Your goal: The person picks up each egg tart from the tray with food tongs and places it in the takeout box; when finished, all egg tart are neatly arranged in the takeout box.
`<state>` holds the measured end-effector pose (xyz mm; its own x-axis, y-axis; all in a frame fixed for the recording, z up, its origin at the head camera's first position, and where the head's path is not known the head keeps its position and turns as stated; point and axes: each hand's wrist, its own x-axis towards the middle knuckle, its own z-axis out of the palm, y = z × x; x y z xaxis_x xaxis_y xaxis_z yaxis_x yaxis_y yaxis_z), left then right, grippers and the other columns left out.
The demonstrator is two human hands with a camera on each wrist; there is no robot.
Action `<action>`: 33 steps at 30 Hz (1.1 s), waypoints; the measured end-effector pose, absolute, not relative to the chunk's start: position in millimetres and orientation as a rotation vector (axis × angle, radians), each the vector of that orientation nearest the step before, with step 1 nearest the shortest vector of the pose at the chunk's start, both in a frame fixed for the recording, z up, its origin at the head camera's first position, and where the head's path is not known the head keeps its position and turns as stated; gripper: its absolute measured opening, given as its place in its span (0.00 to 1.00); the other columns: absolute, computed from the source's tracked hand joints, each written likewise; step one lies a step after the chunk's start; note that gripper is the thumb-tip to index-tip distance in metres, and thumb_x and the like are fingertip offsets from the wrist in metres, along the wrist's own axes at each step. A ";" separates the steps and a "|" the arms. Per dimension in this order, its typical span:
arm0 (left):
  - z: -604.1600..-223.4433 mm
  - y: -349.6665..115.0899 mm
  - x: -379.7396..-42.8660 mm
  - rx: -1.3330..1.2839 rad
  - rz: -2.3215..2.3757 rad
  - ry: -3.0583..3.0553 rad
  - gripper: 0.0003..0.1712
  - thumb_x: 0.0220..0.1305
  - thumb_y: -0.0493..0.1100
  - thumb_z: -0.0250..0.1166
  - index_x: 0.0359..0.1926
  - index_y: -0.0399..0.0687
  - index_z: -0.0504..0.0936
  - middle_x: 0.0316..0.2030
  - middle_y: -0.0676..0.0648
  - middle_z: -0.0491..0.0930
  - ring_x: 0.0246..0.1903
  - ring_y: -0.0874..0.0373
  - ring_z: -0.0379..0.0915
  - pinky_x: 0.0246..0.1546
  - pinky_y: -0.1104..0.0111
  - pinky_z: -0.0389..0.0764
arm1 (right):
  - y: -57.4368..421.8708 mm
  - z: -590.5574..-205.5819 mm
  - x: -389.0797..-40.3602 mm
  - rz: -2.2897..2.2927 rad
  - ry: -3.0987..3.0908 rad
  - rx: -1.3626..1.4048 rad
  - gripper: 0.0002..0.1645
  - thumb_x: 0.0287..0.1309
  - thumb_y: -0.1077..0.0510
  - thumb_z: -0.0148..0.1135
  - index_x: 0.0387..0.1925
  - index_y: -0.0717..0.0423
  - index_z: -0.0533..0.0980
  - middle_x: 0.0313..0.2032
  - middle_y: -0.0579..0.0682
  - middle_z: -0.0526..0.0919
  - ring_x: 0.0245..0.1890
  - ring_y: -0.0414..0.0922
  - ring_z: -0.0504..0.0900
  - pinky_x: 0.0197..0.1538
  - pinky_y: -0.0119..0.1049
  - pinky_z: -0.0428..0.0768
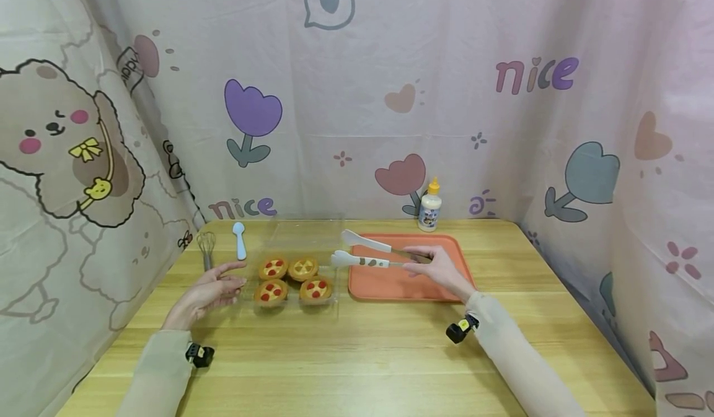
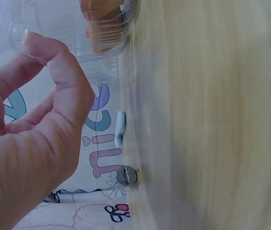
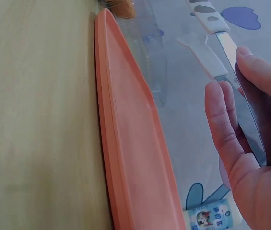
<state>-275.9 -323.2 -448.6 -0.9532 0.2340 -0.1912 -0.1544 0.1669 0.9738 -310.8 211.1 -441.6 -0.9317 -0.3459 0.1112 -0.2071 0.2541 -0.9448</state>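
Note:
My right hand (image 1: 437, 269) holds a pair of tongs (image 3: 250, 108) with metal arms and white tips, thumb on one arm and fingers on the other. The tongs' tips are spread apart with nothing between them, above the gap between the orange tray (image 1: 409, 285) and a clear plastic box (image 1: 326, 305). Several egg tarts (image 1: 273, 268) with red or yellow toppings sit in the box, its lid (image 1: 307, 231) raised at the back. At the box's left edge, my left hand (image 1: 214, 292) pinches the clear wall between thumb and fingers.
A small whisk (image 1: 206, 250) and a pale blue spoon (image 1: 240, 241) lie at the table's back left. Behind the tray stands a squeeze bottle (image 1: 429, 209) with a yellow cap. Printed curtains (image 1: 346, 95) close off the back and sides of the wooden table (image 1: 334, 367).

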 end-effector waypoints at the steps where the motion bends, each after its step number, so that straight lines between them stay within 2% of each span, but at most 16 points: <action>1: -448.6 -323.3 -275.8 0.078 1.851 2.151 0.41 0.71 0.39 0.59 0.76 0.39 0.46 0.42 0.46 0.76 0.31 0.63 0.74 0.32 0.70 0.81 | 212.5 -441.9 -310.5 -1.785 2.378 -0.529 0.34 0.55 0.48 0.72 0.62 0.54 0.76 0.62 0.55 0.77 0.51 0.65 0.81 0.56 0.41 0.81; 4: -448.2 -322.9 -275.4 0.075 1.853 2.147 0.41 0.71 0.39 0.59 0.76 0.39 0.46 0.42 0.46 0.76 0.31 0.63 0.74 0.32 0.70 0.81 | 217.8 -443.5 -309.5 -1.807 2.362 -0.512 0.33 0.55 0.50 0.72 0.62 0.56 0.75 0.63 0.58 0.75 0.50 0.67 0.81 0.53 0.41 0.83; 10: -447.5 -322.5 -275.4 0.057 1.871 2.129 0.42 0.70 0.39 0.60 0.76 0.39 0.46 0.40 0.47 0.77 0.30 0.63 0.74 0.31 0.70 0.81 | 230.1 -447.4 -307.9 -1.761 2.459 -0.453 0.34 0.54 0.48 0.72 0.62 0.53 0.75 0.65 0.57 0.74 0.60 0.59 0.77 0.64 0.49 0.74; 12: -447.4 -322.6 -275.3 0.051 1.877 2.122 0.43 0.70 0.39 0.60 0.76 0.39 0.46 0.38 0.48 0.78 0.30 0.63 0.74 0.31 0.71 0.81 | 234.3 -448.7 -307.5 -1.747 2.519 -0.420 0.34 0.53 0.46 0.73 0.61 0.52 0.76 0.64 0.55 0.75 0.61 0.55 0.76 0.66 0.51 0.72; 17: -448.2 -323.5 -274.5 0.061 1.873 2.121 0.43 0.70 0.40 0.60 0.76 0.39 0.46 0.38 0.49 0.79 0.29 0.63 0.75 0.31 0.70 0.81 | 244.8 -451.7 -304.9 -1.728 2.610 -0.358 0.34 0.52 0.45 0.73 0.60 0.49 0.77 0.61 0.53 0.78 0.62 0.54 0.74 0.66 0.54 0.69; 26: -448.3 -323.9 -275.1 0.069 1.879 2.127 0.42 0.70 0.40 0.61 0.76 0.40 0.47 0.38 0.49 0.79 0.29 0.64 0.75 0.31 0.70 0.81 | 266.8 -456.5 -299.6 -1.803 2.604 -0.294 0.36 0.55 0.48 0.72 0.62 0.57 0.75 0.63 0.57 0.76 0.66 0.56 0.70 0.70 0.54 0.64; 33: -447.3 -323.1 -273.1 0.074 1.870 2.137 0.42 0.70 0.41 0.61 0.76 0.41 0.47 0.39 0.48 0.79 0.30 0.63 0.75 0.32 0.69 0.82 | 286.6 -459.7 -292.4 -1.777 2.668 -0.163 0.39 0.56 0.44 0.70 0.64 0.59 0.72 0.67 0.58 0.71 0.72 0.56 0.59 0.73 0.56 0.56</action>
<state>-273.1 -323.1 -447.3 -0.9536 0.2340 -0.1896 -0.1569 0.1514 0.9759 -292.4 286.6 -459.7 -0.9925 -0.0465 0.1129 -0.1221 0.3829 -0.9157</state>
